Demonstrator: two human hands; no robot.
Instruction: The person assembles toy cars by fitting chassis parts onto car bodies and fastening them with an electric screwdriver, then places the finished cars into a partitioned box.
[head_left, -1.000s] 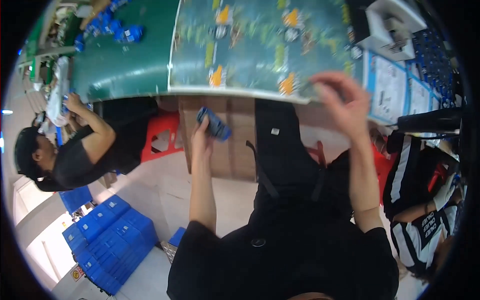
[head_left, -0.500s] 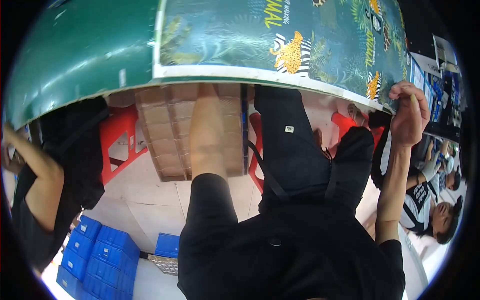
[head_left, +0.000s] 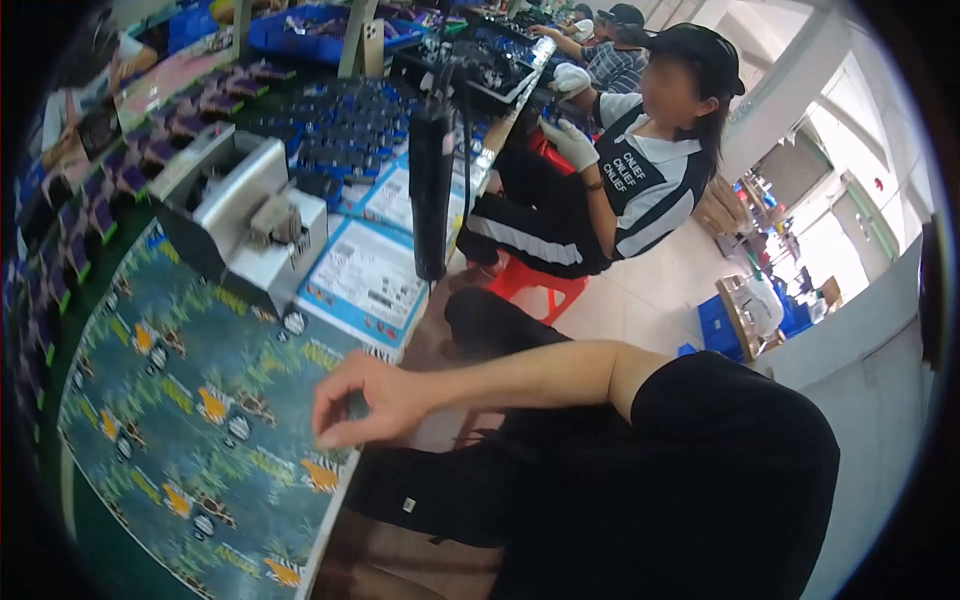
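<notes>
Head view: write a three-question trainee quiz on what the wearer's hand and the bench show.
1. True or false: the right hand rests at the edge of the patterned mat.
2. The grey metal machine stands: A) on the floor, B) on the bench beyond the mat, C) on the red stool.
3. What colour are the co-worker's gloves?

Key: 1 true; 2 B; 3 white.

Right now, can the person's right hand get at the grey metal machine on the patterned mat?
Probably yes. The right hand hovers at the near edge of the patterned mat, and only bare mat lies between it and the grey metal machine. It would need a forward stretch.
</notes>
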